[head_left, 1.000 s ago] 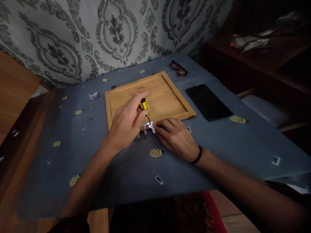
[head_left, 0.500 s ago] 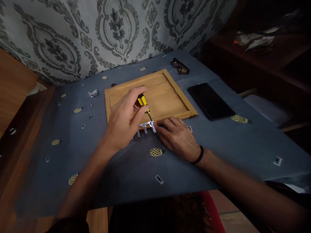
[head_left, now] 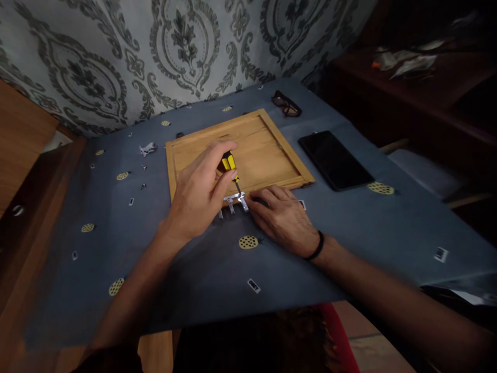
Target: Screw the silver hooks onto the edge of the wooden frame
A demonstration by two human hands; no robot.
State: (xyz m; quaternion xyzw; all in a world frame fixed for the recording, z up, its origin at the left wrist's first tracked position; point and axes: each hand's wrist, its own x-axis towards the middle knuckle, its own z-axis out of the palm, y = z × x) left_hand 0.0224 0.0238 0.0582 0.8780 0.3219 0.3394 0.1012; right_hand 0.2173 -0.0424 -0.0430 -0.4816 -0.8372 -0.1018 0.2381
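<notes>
- My left hand grips the yellow-and-black screwdriver; over the last second it has barely shifted.
- The tip stays at the right end of the silver hook rail, along the near edge of the framed wooden panel, so I judge that end unfinished.
- My right hand curls beside it; whether it pinches anything, I can't tell.

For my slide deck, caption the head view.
The left hand holds a yellow screwdriver to a pronged metal strip at the edge of a wooden panel, the right hand alongside.
</notes>
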